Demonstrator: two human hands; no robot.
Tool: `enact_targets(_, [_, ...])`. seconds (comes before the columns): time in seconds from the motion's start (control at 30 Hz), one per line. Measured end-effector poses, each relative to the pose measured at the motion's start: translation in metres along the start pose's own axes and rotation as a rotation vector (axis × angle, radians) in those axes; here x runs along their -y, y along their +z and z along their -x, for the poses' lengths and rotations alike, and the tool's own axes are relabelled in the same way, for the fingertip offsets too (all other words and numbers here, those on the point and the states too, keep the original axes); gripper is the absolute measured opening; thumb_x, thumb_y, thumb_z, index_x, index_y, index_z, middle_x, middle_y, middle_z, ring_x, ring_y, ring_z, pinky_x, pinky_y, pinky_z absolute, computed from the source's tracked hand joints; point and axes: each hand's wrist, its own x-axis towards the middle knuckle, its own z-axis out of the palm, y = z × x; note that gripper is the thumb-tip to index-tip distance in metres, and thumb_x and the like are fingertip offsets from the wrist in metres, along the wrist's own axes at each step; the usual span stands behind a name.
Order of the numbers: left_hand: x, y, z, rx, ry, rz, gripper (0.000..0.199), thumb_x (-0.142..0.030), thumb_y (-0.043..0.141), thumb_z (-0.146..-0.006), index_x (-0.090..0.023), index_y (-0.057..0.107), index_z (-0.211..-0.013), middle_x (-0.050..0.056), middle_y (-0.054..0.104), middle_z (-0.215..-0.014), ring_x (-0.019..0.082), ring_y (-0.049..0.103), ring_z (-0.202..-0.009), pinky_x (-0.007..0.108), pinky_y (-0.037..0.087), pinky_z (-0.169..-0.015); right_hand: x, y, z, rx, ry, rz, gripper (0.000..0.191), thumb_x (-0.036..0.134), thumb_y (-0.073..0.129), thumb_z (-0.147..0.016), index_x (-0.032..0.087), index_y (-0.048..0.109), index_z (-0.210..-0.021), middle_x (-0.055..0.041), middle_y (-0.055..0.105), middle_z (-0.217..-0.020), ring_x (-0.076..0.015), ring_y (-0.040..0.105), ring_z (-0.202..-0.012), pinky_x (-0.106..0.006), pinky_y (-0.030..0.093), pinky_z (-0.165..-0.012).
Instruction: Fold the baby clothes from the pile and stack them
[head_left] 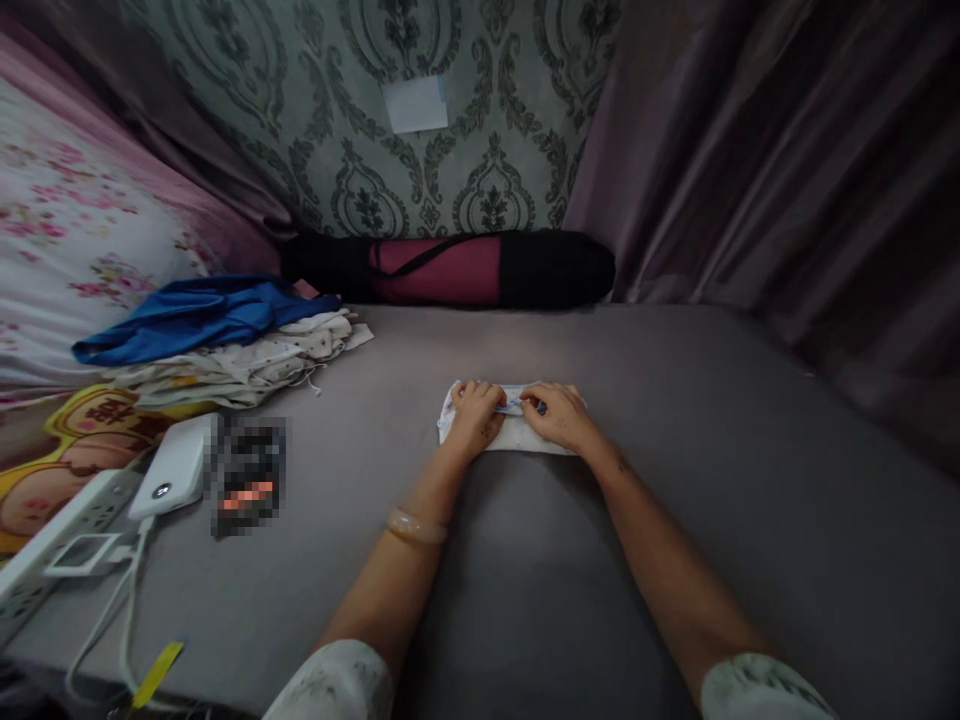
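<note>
Both left hand (475, 415) and right hand (559, 415), fingers curled, pinch a folded, rectangular white-and-blue cloth (519, 436) near frame centre.

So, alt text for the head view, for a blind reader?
A person's left hand and right hand touch a folded white cloth on a grey surface. Clothes and a power strip lie at left; a long bag lies by the wall.

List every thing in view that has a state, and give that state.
White cloth, folded
Left hand, fingers bent, touching the cloth
Right hand, fingers bent, touching the cloth
Clothes, piled, rumpled
Blue garment, crumpled on top of the clothes
Power bank, lying flat, cable plugged in
Charger, cable plugged in
Long bag, lying lengthwise
Curtain, hanging in folds
</note>
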Motion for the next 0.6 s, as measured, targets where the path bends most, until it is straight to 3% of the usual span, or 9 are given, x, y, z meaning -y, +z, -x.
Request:
enact_targets(0.23, [0.001, 0.001, 0.002, -0.009, 0.056, 0.066, 0.023, -0.01, 0.049, -0.077, -0.026, 0.058, -0.092, 0.001, 0.066, -0.093, 0.019, 0.055, -0.103, 0.042, 0.02, -0.109, -0.005, 0.0, -0.004, 0.061, -0.09, -0.026, 0.028, 0.024, 0.039, -0.097, 0.025, 0.066, -0.106, -0.0031, 0.07, -0.102, -0.0192, 0.06, -0.099, -0.032, 0.034, -0.088])
enact_targets(0.33, [-0.004, -0.002, 0.001, -0.009, 0.008, 0.04, 0.021, -0.015, 0.05, -0.083, -0.027, 0.058, -0.098, 0.002, 0.067, -0.1, 0.02, 0.054, -0.107, 0.043, 0.02, -0.11, -0.003, 0.002, -0.006, -0.013, -0.104, -0.034, 0.029, 0.027, 0.037, -0.099, 0.026, 0.064, -0.109, -0.0032, 0.071, -0.106, -0.0192, 0.06, -0.102, -0.033, 0.032, -0.095])
enact_targets(0.43, [-0.008, -0.005, 0.002, -0.091, -0.127, -0.011, 0.027, -0.03, 0.05, -0.09, -0.026, 0.053, -0.116, 0.006, 0.062, -0.119, 0.024, 0.05, -0.114, 0.045, 0.023, -0.107, -0.004, 0.004, -0.009, -0.094, -0.049, -0.004, 0.031, 0.029, 0.036, -0.099, 0.024, 0.063, -0.113, -0.0046, 0.069, -0.113, -0.0205, 0.058, -0.107, -0.034, 0.031, -0.097])
enact_targets(0.5, [-0.009, -0.007, 0.002, -0.123, -0.189, -0.037, 0.035, -0.037, 0.05, -0.091, -0.025, 0.05, -0.124, 0.009, 0.056, -0.129, 0.027, 0.047, -0.118, 0.046, 0.025, -0.105, -0.009, 0.002, -0.01, -0.058, 0.005, 0.021, 0.033, 0.03, 0.034, -0.099, 0.023, 0.065, -0.108, -0.0049, 0.07, -0.112, -0.0215, 0.059, -0.106, -0.036, 0.032, -0.096])
enact_targets(0.6, [-0.01, -0.01, 0.002, -0.102, -0.165, -0.02, 0.028, -0.037, 0.046, -0.094, -0.026, 0.056, -0.118, 0.007, 0.058, -0.127, 0.025, 0.049, -0.115, 0.046, 0.025, -0.104, -0.02, -0.005, -0.011, 0.037, 0.06, 0.05, 0.037, 0.03, 0.032, -0.099, 0.023, 0.068, -0.098, -0.0052, 0.072, -0.105, -0.0227, 0.061, -0.103, -0.039, 0.033, -0.096])
